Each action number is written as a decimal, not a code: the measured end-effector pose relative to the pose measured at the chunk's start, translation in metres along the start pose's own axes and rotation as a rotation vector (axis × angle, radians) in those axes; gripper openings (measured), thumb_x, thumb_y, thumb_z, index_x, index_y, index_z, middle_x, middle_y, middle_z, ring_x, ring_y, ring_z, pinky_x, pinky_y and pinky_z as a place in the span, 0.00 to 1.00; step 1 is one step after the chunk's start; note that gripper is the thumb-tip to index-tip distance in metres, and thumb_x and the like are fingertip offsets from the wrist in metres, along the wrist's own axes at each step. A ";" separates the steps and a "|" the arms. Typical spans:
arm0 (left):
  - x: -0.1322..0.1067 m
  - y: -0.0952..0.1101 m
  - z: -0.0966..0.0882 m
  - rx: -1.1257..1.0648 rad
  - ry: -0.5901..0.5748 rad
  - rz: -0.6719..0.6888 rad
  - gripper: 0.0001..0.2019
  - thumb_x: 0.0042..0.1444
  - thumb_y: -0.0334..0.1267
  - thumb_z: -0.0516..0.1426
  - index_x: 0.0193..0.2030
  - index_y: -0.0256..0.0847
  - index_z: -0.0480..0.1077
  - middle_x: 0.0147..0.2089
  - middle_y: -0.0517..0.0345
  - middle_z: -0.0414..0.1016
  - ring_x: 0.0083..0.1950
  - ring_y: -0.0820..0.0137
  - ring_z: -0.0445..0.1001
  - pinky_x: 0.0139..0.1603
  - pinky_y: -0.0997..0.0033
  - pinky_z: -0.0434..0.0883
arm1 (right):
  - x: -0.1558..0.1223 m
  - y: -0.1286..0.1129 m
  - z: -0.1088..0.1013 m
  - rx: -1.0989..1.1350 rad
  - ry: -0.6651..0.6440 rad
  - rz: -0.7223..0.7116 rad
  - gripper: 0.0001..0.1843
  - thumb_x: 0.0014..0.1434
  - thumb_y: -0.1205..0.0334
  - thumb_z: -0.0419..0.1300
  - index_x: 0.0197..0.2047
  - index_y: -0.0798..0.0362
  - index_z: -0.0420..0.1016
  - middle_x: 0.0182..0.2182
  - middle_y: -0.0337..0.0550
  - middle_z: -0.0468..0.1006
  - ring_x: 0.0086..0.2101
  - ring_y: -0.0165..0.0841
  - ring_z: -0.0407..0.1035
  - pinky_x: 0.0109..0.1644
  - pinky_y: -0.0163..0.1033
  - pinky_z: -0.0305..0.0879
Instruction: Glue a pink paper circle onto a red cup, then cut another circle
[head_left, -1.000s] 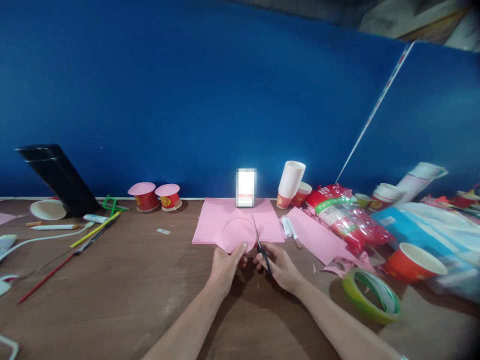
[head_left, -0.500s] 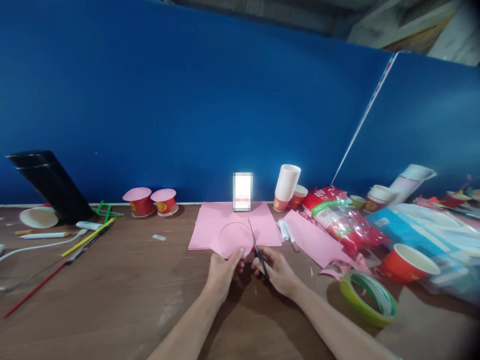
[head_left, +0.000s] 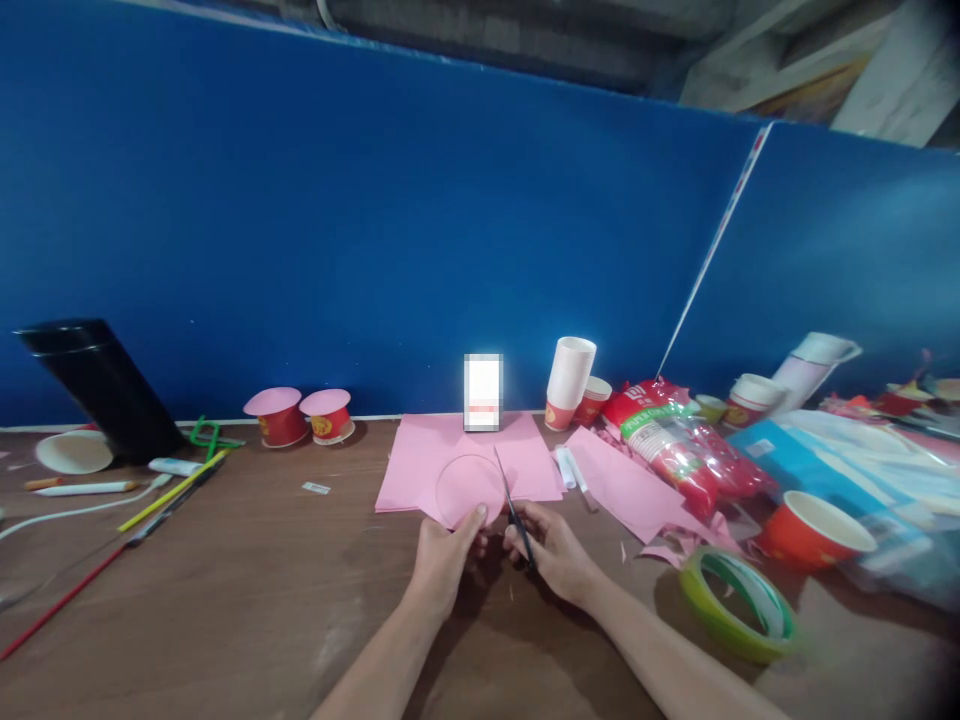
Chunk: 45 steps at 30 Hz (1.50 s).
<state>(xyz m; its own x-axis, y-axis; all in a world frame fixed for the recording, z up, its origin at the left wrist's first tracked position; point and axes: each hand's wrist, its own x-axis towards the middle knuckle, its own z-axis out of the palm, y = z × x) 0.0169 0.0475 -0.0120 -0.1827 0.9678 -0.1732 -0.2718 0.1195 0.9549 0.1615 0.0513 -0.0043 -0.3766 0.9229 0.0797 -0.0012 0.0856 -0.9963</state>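
Scissors [head_left: 514,512] gripped in the right hand [head_left: 555,550], long axis pointing away and leaning left, just by the right edge of the circle-marked pink paper [head_left: 469,490]. Paper pinched in the left hand [head_left: 446,555], overlapping the pink sheets [head_left: 397,470] behind. Can't tell about contact.

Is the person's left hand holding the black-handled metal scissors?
No, the right hand holds the scissors, while the left hand pinches thin pink paper marked with a circle.
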 end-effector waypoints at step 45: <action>-0.004 0.003 0.003 0.042 0.023 0.036 0.16 0.39 0.46 0.61 0.22 0.30 0.69 0.16 0.57 0.67 0.16 0.75 0.64 0.17 0.76 0.61 | 0.001 0.003 -0.001 -0.050 0.003 -0.026 0.15 0.52 0.56 0.57 0.41 0.56 0.67 0.22 0.36 0.66 0.21 0.24 0.59 0.25 0.30 0.58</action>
<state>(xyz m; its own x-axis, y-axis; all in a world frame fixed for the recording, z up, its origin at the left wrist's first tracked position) 0.0194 0.0446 -0.0075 -0.2131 0.9664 -0.1435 -0.2247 0.0944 0.9698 0.1621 0.0525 -0.0069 -0.3744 0.9212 0.1061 0.0354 0.1286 -0.9911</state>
